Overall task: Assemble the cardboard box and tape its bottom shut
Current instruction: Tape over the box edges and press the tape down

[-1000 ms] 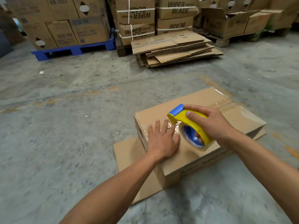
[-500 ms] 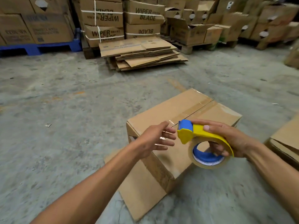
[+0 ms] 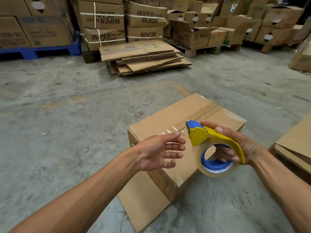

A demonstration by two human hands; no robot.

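Observation:
A brown cardboard box (image 3: pixel 170 118) stands on the concrete floor, closed flaps up, with clear tape (image 3: pixel 198 113) along the middle seam. One loose flap (image 3: pixel 144 204) lies flat on the floor at its near side. My right hand (image 3: pixel 235 145) grips a yellow and blue tape dispenser (image 3: pixel 208 142) with a roll of clear tape, held just above the box's near end. My left hand (image 3: pixel 159 152) hovers over the box's near left corner, fingers spread, empty, its fingertips close to the dispenser's head.
A pile of flattened cardboard boxes (image 3: pixel 144 56) lies ahead on the floor. Stacked cartons marked WIPER BLADE (image 3: pixel 122 19) line the back, on a blue pallet (image 3: pixel 38 51) and wooden pallets. Another carton (image 3: pixel 296 148) sits close on the right.
My left hand lifted off the box top and opened. The dispenser came up off the box and back toward me. The camera view shifted to the right.

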